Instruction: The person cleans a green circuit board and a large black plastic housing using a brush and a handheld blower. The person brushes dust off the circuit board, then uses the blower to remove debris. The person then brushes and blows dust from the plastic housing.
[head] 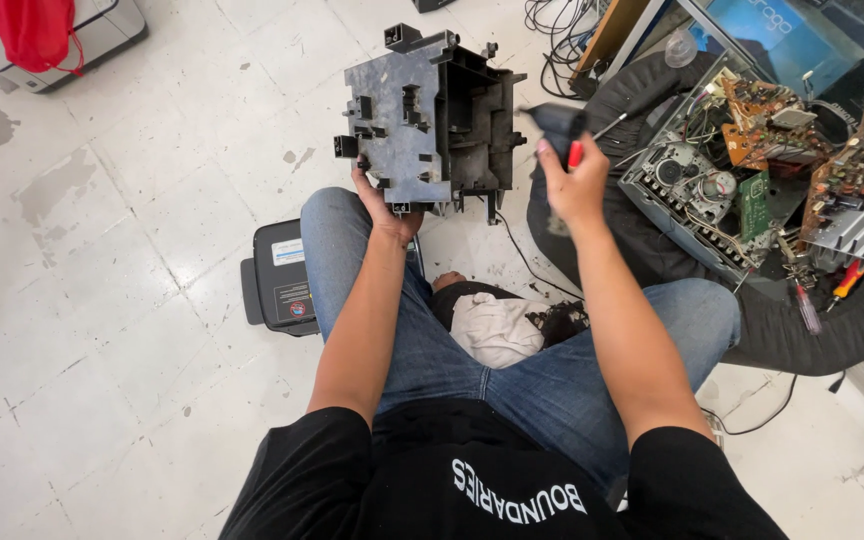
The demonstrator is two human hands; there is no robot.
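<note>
— How are the arms set?

— Both forearms reach forward over the knees of a seated person in blue jeans (542, 385). The left arm runs straight ahead and ends with the left hand (384, 208) tipped up at the wrist, palm toward the grey plastic chassis (430, 115). The right arm angles slightly outward, and the right hand (574, 185) is raised at about the same height, its back toward the camera.

— What are the hands doing?

— The left hand is closed on the lower left edge of the chassis, thumb on the flat grey face, holding it up off the floor. The right hand is wrapped around a screwdriver (577, 140) with a red and black handle; the top of the handle is blurred, and a thin shaft points up and to the right.

— Where is the chassis relative to the hands?

— It stands upright above the left hand and just left of the right one, flat slotted panel to the left, open ribbed side facing the screwdriver. A narrow gap separates it from the right hand.

— And around them?

— White floor tiles (132, 330) lie below. A dark small device with stickers (282, 275) sits beside the left knee, a pale cloth (497, 328) between the legs. To the right, a dismantled unit with circuit boards (752, 170) rests on a black round cushion (832, 320), beside a finned metal heatsink (860, 228).
</note>
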